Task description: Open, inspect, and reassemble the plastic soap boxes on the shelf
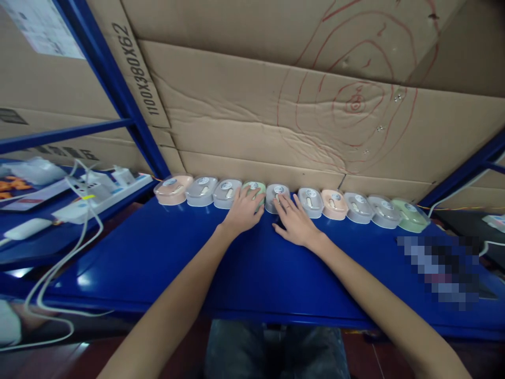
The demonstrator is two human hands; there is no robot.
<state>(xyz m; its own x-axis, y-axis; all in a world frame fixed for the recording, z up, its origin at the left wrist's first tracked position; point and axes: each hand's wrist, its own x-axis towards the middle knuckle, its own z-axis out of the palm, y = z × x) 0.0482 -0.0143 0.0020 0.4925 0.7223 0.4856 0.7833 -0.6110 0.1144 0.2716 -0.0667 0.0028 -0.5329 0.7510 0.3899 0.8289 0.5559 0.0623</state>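
My left hand point(243, 210) lies flat over the green mouse point(254, 190), fingers spread, not gripping. My right hand point(294, 221) is open too, fingertips on the grey mouse point(277, 196) next to it. Both mice sit mid-row along the counter's point(197, 263) back edge, against the cardboard point(276, 121). Probably light, hard, smooth plastic shells, so slippery; best pinched at the sides. Neighbours almost touch. A power strip point(98, 192) with cables is at the left.
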